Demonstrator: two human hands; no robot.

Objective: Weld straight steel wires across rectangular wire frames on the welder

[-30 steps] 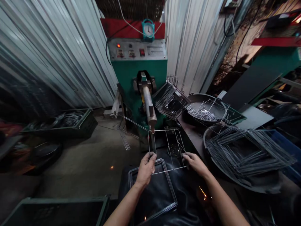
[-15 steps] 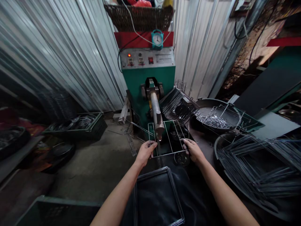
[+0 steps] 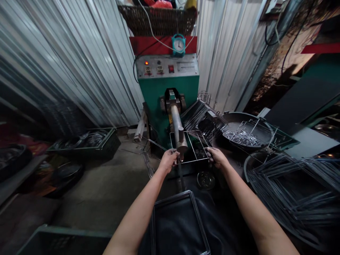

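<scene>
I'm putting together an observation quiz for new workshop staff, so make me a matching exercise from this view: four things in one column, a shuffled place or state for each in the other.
Things
1. Clock
2. Wire rack
3. Indicator light
4. Small metal pieces

Places or states
A. Glowing red
B. Lying in a round pan
C. In front of a red panel
D. Held between the left hand and the right hand

Right pairs
1-C, 2-D, 3-A, 4-B
</scene>
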